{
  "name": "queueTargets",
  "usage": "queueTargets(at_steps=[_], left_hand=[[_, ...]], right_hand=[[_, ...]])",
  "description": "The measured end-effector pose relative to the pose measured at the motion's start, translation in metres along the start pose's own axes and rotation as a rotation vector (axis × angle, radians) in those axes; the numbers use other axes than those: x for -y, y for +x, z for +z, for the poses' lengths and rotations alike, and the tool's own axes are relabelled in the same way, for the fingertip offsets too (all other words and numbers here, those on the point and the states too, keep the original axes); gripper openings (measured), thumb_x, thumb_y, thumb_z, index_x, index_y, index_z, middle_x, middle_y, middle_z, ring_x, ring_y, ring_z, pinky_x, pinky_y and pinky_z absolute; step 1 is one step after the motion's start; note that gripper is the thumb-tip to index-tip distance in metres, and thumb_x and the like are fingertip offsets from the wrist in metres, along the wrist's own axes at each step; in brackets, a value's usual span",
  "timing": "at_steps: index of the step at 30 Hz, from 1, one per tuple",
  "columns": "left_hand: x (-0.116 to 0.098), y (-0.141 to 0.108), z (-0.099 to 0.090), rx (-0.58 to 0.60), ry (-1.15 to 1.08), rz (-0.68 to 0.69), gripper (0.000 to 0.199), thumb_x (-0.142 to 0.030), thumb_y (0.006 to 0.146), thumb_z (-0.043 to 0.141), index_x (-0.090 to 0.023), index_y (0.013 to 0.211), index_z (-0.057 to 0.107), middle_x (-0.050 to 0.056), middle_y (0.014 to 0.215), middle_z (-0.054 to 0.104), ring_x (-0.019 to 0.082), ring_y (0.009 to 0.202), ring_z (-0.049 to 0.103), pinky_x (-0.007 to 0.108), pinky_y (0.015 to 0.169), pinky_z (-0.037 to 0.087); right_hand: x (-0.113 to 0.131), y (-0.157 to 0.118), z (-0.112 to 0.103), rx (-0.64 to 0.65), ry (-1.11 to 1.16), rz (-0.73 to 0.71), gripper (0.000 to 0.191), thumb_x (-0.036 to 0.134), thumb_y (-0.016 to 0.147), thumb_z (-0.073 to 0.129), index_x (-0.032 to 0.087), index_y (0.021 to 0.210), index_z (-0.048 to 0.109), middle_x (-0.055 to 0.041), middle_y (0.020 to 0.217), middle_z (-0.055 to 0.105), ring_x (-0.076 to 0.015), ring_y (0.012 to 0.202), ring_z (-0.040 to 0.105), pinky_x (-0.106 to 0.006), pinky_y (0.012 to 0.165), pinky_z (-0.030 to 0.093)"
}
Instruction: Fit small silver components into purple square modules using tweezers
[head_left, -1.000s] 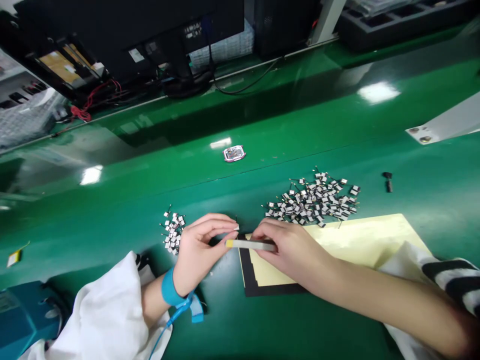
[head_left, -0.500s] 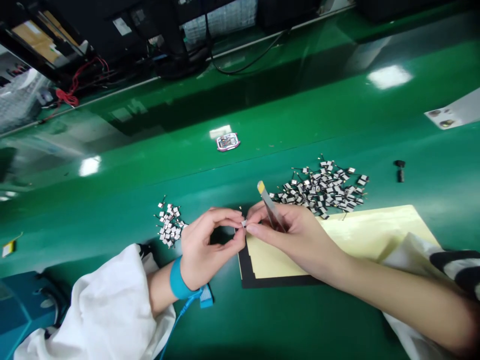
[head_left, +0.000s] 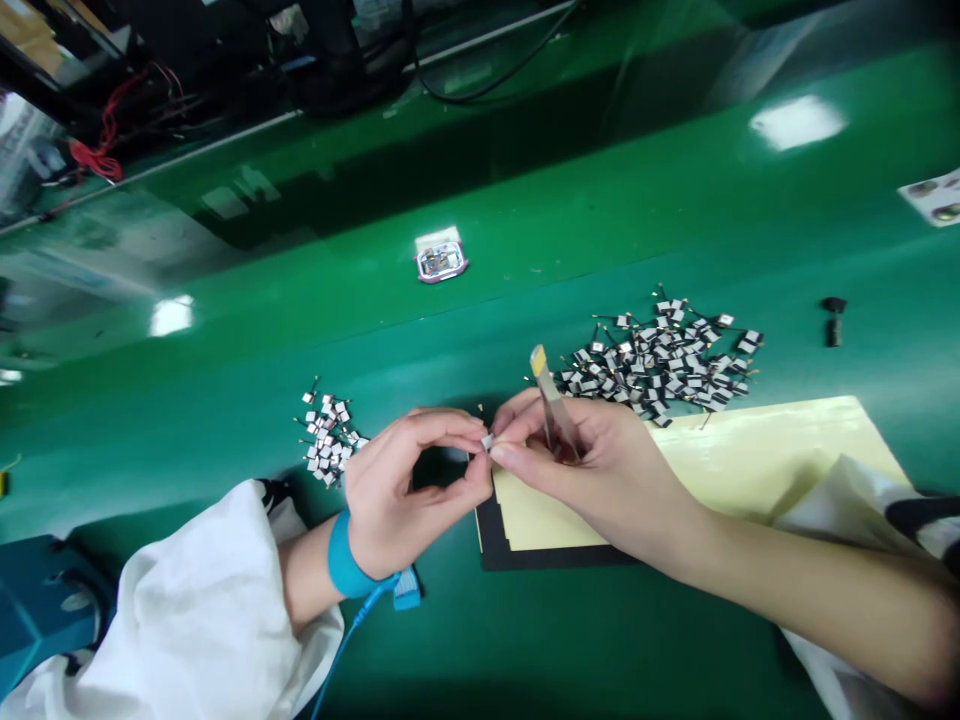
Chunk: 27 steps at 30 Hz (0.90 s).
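My left hand [head_left: 409, 485], with a blue wrist strap [head_left: 349, 558], pinches a small grey component [head_left: 487, 441] between its fingertips. The thumb and forefinger of my right hand [head_left: 592, 460] close on the same piece from the other side. Metal tweezers [head_left: 556, 410] with a yellow end rest in the right hand's grip, that end pointing up. A thin lead with a tiny gold tip rises behind the component. Both hands meet above the left edge of a yellow sheet [head_left: 780, 450] on a black board [head_left: 495, 545]. Fingers partly hide the component.
Similar small parts with black leads form a large pile [head_left: 667, 360] at right and a smaller pile [head_left: 328, 440] at left. Farther back lies an opened device casing [head_left: 441, 260]. A black piece [head_left: 834, 320] lies at right, a teal box [head_left: 45, 610] at lower left.
The view has tilted down and come slightly closer, so the bench items shift in the picture. Both hands keep their pinch on the component, with little visible finger movement.
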<state>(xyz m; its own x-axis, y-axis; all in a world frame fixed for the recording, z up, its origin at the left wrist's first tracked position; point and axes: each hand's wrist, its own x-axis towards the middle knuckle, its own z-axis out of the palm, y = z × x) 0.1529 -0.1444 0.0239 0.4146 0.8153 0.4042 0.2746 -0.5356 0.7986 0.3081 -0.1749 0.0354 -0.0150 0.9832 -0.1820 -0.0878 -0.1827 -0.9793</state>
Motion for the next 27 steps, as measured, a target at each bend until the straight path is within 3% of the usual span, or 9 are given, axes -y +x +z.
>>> queueTargets(at_steps=[10,19,27], left_hand=[[-0.0009,-0.0003,0.0005,-0.004,0.019,0.008,0.032,-0.004,0.063,0.065,-0.018,0.09,0.055,0.002,0.079,0.063,0.012,0.069,0.061,0.022,0.062,0.054],[-0.0011,0.0004,-0.0029,0.015,0.058,0.054,0.036,-0.004,0.062,0.066,-0.018,0.094,0.055,0.002,0.081,0.063,0.012,0.068,0.062,0.022,0.063,0.054],[-0.0004,-0.0008,-0.0019,0.025,0.056,0.039,0.034,-0.004,0.063,0.066,-0.017,0.093,0.055,0.002,0.081,0.063,0.012,0.069,0.062,0.022,0.064,0.055]], right_hand=[[-0.0019,-0.0019,0.0,-0.002,0.009,-0.003,0.007,0.02,0.07,0.06,0.02,0.063,0.059,-0.0002,0.073,0.057,-0.0146,0.072,0.055,-0.021,0.048,0.04],[-0.0002,-0.001,-0.0017,0.036,-0.016,0.007,0.007,0.019,0.07,0.06,0.018,0.064,0.059,-0.0001,0.072,0.056,-0.0115,0.063,0.051,-0.02,0.044,0.033],[-0.0011,-0.0013,0.0009,-0.015,-0.054,-0.004,0.005,0.017,0.069,0.06,0.018,0.064,0.06,0.0009,0.072,0.056,-0.0068,0.05,0.043,-0.019,0.039,0.029]])
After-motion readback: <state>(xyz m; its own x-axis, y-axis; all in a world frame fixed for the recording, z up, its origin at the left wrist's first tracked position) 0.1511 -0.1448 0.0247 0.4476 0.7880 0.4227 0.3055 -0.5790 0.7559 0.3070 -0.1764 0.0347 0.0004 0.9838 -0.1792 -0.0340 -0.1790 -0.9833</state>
